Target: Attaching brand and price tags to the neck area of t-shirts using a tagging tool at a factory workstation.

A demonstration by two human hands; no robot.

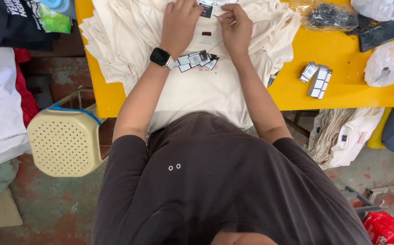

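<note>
A cream T-shirt [206, 90] lies flat on top of a pile of cream shirts on the yellow table [342, 63]. My left hand [179, 22] presses on the collar area beside a small dark neck label [206, 10]. My right hand [235, 27] pinches something thin at the collar, perhaps a string; it is too small to tell. A fan of black and white hang tags [198, 60] rests on the shirt's chest between my forearms. A black smartwatch [160, 57] is on my left wrist.
More hang tags [316, 78] lie on the table to the right, with plastic bags [390, 63] and a dark packet [331, 16] beyond. A cream perforated stool [65, 140] stands at the left. Folded cream shirts [342, 136] hang under the table at right. A red bag [385, 229] sits on the floor.
</note>
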